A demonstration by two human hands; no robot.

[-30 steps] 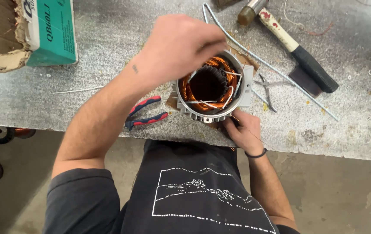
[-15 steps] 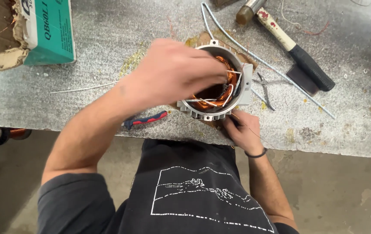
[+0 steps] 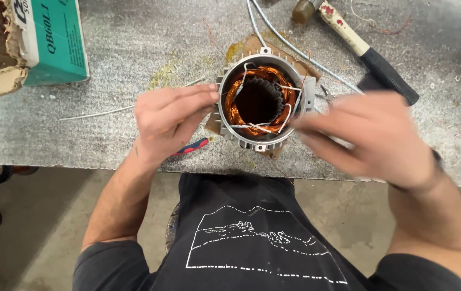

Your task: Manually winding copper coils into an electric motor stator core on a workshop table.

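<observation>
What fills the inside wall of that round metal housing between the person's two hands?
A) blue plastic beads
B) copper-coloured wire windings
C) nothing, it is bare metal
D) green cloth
B: the round metal housing on the bench holds copper-coloured wire windings ringing its dark central bore, with the left hand and the right hand on either side of it.

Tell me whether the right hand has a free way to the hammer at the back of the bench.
Probably yes. The right hand hovers open beside the motor housing, and the hammer lies just beyond it on the bench. Only a thin metal rod lies between them, flat on the bench.
</observation>
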